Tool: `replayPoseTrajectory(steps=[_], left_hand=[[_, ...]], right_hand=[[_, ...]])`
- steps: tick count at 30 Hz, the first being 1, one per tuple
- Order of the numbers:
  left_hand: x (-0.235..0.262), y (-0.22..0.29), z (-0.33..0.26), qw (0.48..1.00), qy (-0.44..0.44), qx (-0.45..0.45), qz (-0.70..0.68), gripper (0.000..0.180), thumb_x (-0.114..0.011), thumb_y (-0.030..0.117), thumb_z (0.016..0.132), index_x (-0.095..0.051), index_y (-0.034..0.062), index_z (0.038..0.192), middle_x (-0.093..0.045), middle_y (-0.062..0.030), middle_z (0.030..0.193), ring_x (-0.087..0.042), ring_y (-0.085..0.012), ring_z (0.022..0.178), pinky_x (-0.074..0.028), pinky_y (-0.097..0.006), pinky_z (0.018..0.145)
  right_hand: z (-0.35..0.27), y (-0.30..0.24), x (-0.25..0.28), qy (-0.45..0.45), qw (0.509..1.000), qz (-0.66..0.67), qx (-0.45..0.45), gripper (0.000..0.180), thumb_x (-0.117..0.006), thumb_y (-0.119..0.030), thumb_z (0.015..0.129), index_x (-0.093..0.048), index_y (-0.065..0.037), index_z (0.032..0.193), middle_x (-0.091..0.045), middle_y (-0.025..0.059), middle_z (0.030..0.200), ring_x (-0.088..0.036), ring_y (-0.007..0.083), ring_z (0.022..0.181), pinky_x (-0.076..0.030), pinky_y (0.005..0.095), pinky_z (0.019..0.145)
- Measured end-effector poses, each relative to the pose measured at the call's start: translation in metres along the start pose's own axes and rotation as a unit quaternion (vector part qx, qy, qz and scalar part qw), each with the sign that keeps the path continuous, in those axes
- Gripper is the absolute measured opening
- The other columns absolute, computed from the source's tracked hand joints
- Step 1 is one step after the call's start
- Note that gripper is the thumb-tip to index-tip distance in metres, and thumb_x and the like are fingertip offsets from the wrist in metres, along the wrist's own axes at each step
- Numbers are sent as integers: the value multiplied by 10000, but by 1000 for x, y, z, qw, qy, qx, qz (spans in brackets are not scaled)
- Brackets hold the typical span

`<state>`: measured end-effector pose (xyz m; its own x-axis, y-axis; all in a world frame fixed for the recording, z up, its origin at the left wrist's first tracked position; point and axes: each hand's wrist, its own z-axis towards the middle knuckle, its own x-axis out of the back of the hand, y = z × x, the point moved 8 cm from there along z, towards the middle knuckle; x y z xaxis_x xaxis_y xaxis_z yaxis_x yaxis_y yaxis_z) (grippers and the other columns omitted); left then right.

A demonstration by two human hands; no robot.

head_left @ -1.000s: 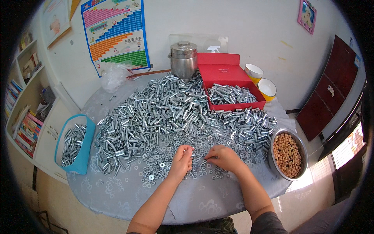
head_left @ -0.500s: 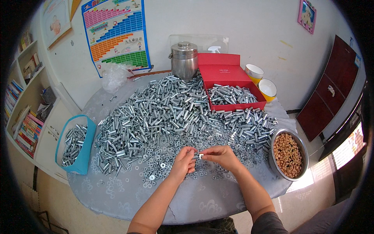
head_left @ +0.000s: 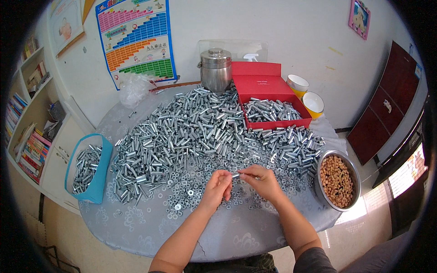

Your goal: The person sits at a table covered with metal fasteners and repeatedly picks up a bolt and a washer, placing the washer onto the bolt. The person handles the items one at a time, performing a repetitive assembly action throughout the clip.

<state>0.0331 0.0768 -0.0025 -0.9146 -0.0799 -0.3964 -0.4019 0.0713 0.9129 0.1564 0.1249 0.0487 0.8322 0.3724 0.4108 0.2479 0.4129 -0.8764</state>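
Over the near edge of the metal pile, my left hand [head_left: 218, 187] and my right hand [head_left: 262, 181] meet fingertip to fingertip. Between them a short silver metal sleeve [head_left: 235, 176] lies nearly level, pinched by both. The fingers cover its ends, so I cannot tell if a smaller part sits on it. Beneath and around my hands spread many small flat washers [head_left: 182, 193]. Behind these, a heap of silver metal sleeves [head_left: 195, 123] fills the middle of the table.
At the left stands a blue bin [head_left: 98, 182] of metal parts. A red box [head_left: 277, 123], open and full of sleeves, sits behind, near a steel canister [head_left: 215, 73] and yellow bowls [head_left: 313, 104]. On the right is a steel bowl [head_left: 356, 193] of small brownish pieces. Grey cloth [head_left: 136, 227] covers the table.
My right fingertips have shifted slightly up and right. The sleeve between the hands now shows side-on, where a small bright ring-like end showed before.
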Motion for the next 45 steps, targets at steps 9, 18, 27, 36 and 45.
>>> replayPoseTrajectory(steps=[9,18,27,36,45], left_hand=[[26,-2,3,997,77,0,-27,162,-514,151,865,-508,-6,908,-590,-108,760,-499,-104,494,-455,-239,457],[23,-7,5,998,61,13,-18,163,-517,149,863,-507,-10,894,-592,-122,771,-502,-112,487,-460,-242,462],[17,-11,4,998,25,49,-23,161,-527,157,858,-529,-4,868,-598,-109,758,-512,-96,489,-473,-240,452],[17,-21,5,991,1,92,-97,159,-528,165,859,-522,7,842,-588,-94,733,-515,-84,493,-487,-247,451],[22,-17,5,990,17,78,-116,173,-528,177,860,-514,5,850,-587,-93,735,-528,-101,493,-496,-251,458]], right_hand=[[-1,26,13,-44,984,-160,-63,186,-654,-193,718,-648,-62,850,-619,91,778,-595,218,732,-463,300,639],[-2,26,4,-56,975,-212,-41,131,-662,-159,679,-626,-59,756,-616,82,753,-592,217,678,-461,310,620],[0,38,2,-30,972,174,-155,124,-656,-126,768,-601,-28,820,-594,-12,748,-534,55,706,-425,199,620],[1,28,-1,-17,995,57,-79,200,-639,-132,782,-619,-16,944,-611,7,790,-540,68,708,-431,201,640],[1,9,-2,-18,992,-116,36,197,-654,-103,718,-640,-39,904,-612,63,782,-561,159,677,-448,274,613]])
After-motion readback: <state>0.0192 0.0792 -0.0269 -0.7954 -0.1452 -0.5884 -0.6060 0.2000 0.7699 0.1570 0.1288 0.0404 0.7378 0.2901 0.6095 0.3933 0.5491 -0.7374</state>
